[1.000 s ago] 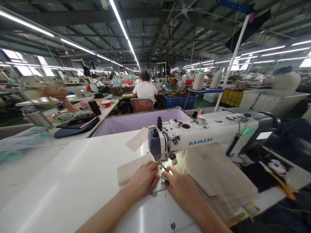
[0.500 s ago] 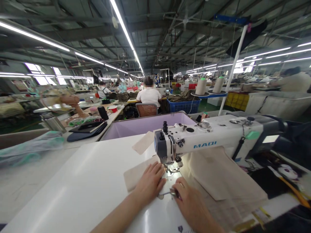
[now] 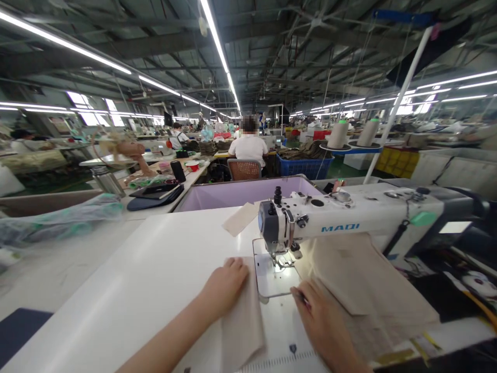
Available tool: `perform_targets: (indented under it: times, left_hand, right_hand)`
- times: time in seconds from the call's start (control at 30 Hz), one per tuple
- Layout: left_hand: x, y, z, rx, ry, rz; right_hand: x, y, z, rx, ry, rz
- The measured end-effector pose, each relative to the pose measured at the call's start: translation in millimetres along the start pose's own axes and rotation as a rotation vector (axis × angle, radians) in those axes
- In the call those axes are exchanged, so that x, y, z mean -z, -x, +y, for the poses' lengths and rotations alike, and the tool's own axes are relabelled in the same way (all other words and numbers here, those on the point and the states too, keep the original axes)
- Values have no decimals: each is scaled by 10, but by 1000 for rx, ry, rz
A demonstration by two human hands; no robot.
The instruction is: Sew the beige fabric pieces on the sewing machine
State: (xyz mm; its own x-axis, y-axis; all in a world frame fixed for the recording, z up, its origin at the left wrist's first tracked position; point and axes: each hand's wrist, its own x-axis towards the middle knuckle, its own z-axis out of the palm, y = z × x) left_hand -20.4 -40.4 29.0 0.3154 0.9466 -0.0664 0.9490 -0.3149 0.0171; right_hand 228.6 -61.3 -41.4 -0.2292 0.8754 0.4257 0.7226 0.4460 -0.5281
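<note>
My left hand [image 3: 229,284] is on a folded beige cloth piece [image 3: 244,326], its fingers curled at the upper end, left of the needle plate [image 3: 274,282]. My right hand [image 3: 312,308] holds a small dark metal tool [image 3: 301,296] just right of the plate's front corner. The white sewing machine [image 3: 337,217] stands over the plate with its lamp lit; no cloth shows under the presser foot. A larger beige cloth [image 3: 349,274] lies right of the needle under the machine arm. Another small beige piece [image 3: 239,219] rests behind on the white table.
A lilac-lined bin [image 3: 233,194] sits behind the white table [image 3: 135,280]. On the side table are a phone [image 3: 177,171], a steel flask [image 3: 106,180] and dark folders [image 3: 155,196]. Thread cones [image 3: 337,135] stand behind the machine. A person in white [image 3: 248,147] sits further back.
My left hand has moved away from the needle plate, and the folded cloth has turned and come nearer to me. My right hand stays near the plate with the tool. The view has shifted left.
</note>
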Motion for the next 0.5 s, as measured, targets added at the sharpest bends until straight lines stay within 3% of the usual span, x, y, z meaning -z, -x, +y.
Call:
perform_targets:
  times: [0.1, 0.2, 0.4, 0.5]
  left_hand:
    - [-34, 60, 44, 231, -78, -33]
    - [-41, 141, 106, 322, -102, -80]
    - [71, 202, 174, 339, -133, -146]
    - [34, 191, 295, 187, -125, -92]
  right_hand:
    - [72, 15, -8, -29, -101, 49]
    - [123, 47, -39, 45, -173, -64]
    - [171, 40, -218, 66, 66, -344]
    - [176, 18, -256, 59, 132, -411]
